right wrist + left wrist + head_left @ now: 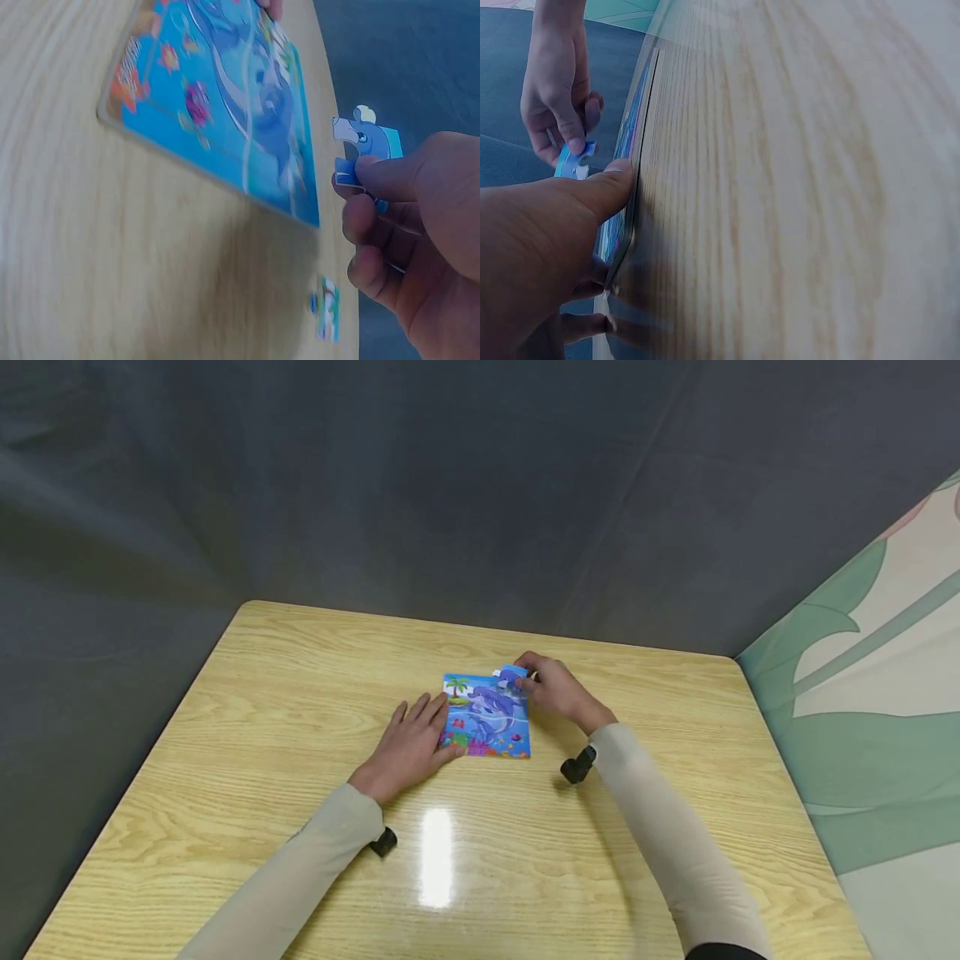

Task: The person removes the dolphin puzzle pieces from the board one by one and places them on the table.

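A square dolphin puzzle board (487,727) lies on the wooden table, printed with a palm tree and sea creatures. My left hand (408,747) rests at its left side, fingers fairly straight, the thumb (615,184) along the near edge. Over the far right corner, my right hand (558,693) pinches a blue puzzle piece (375,142) between thumb and fingers. The piece shows a dolphin's head and has a rounded tab. It is raised off the board, as both wrist views show. A second puzzle piece (328,309) lies on the table below the right hand.
The wood-grain table (300,668) extends around the board, with a bright light reflection near its front. A dark curtain (450,485) hangs behind the far edge. To the right is a wall covering (885,718) with green leaf shapes.
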### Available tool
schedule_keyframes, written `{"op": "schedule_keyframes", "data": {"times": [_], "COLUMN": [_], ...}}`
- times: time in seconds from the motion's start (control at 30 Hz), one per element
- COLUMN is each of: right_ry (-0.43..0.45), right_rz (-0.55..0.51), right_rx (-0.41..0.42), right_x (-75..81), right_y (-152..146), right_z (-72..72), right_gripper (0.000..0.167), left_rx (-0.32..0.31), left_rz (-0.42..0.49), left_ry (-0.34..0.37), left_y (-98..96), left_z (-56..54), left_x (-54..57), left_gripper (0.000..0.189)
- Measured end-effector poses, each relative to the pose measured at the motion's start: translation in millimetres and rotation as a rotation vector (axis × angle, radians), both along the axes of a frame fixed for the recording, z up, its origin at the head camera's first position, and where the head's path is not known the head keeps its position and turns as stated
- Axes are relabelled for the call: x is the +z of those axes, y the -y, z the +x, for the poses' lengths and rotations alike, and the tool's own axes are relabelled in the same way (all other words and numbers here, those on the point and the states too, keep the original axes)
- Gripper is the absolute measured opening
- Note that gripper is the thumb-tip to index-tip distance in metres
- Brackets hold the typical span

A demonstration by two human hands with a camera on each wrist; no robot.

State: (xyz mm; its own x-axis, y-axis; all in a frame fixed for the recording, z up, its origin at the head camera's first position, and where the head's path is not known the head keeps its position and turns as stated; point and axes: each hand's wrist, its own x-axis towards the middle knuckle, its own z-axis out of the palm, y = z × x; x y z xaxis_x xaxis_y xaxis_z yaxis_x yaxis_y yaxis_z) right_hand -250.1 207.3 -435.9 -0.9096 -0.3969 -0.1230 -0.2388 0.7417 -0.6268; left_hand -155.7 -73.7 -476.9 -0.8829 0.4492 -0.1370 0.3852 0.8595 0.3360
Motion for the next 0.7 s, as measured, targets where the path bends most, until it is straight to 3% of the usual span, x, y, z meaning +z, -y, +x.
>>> {"op": "schedule_keyframes", "data": {"times": [0.7], "right_ry": [-0.035], "right_rz": [0.127], "right_rx": [-0.111], "right_x": [13.1], "right_y": [-83.6], "right_z": [-11.1], "right_gripper": [0.034], "left_rx": [-0.005], "left_rz": [0.006], "left_ry": [-0.006], "left_y": [-1.5], "left_z": [1.6], "left_x": [2.7], "left_gripper": [0.087]}}
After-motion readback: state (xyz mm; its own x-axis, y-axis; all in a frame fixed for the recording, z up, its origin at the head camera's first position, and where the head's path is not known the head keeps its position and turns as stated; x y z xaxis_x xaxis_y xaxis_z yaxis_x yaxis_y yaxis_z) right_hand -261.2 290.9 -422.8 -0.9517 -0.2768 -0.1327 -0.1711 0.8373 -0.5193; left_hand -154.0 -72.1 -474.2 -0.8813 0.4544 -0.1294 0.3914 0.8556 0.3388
